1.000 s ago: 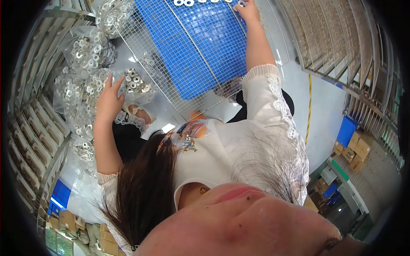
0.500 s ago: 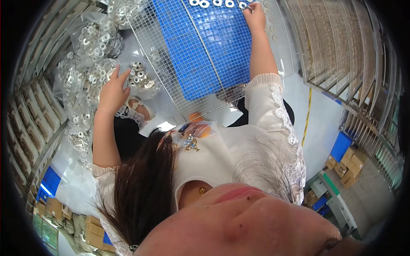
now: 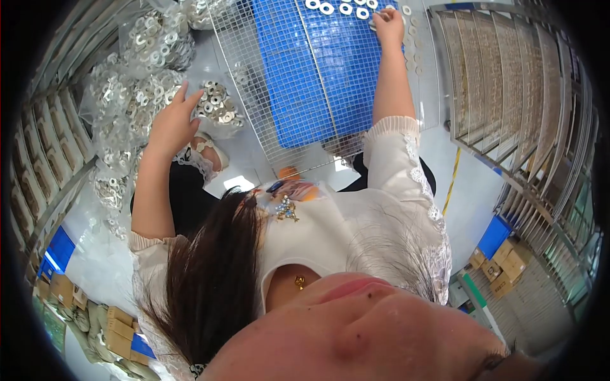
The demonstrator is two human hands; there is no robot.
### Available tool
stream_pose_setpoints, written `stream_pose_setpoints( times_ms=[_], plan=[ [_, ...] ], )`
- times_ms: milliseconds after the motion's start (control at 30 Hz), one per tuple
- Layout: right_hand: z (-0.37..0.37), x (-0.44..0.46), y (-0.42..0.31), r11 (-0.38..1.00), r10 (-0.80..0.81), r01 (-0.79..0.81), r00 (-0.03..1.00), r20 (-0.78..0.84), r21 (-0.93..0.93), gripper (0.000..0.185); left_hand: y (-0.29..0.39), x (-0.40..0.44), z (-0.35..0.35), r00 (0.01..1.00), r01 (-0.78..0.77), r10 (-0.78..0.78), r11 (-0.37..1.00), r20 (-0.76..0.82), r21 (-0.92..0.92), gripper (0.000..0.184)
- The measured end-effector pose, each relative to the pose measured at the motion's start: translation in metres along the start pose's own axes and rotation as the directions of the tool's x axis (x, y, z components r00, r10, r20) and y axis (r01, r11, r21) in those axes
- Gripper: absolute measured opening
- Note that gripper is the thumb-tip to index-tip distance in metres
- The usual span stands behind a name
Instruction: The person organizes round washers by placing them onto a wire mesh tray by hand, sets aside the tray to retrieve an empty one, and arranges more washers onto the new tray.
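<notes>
My right hand is at the far part of a wire mesh rack, its thumb and fingers pinched on a flat metal washer at the mesh surface. Beside it, several more ring-shaped washers lie spaced apart on the mesh. Under the mesh is a blue panel or crate. Off to the left, my left hand hovers with fingers stretched out, holding nothing visible. Just beyond its fingertips is a small heap of washers in clear plastic.
Clear bags full of washers lie along the left. Tall metal racks stand on the left and right. Cardboard boxes and a blue bin are at the lower right. A yellow line marks the floor.
The view has shifted, so the rack appears slightly lower and further right. My right hand has moved a little along the washer rows. My left hand stays spread near the heap.
</notes>
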State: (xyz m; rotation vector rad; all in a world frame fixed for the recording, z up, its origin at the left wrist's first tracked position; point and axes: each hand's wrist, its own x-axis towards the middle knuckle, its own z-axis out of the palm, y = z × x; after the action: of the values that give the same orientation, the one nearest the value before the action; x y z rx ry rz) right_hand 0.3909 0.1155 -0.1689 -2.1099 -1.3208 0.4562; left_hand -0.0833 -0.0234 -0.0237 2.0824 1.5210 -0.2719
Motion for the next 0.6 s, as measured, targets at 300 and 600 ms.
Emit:
stream_pose_setpoints(
  times_ms=[300, 600],
  plan=[
    [0.021, 0.01, -0.002, 0.976, 0.068, -0.033, 0.986, 0.156, -0.213, 0.042, -0.004, -0.001, 0.002, 1.0, -0.01, 0.01, 1.0, -0.008, -0.022, 0.059],
    [-0.002, -0.106, -0.1, 0.767, 0.002, -0.307, 0.879, 0.476, 0.564, 0.034, -0.025, -0.008, 0.022, 0.999, 0.035, -0.036, 0.999, -0.039, -0.021, 0.072]
  ],
)
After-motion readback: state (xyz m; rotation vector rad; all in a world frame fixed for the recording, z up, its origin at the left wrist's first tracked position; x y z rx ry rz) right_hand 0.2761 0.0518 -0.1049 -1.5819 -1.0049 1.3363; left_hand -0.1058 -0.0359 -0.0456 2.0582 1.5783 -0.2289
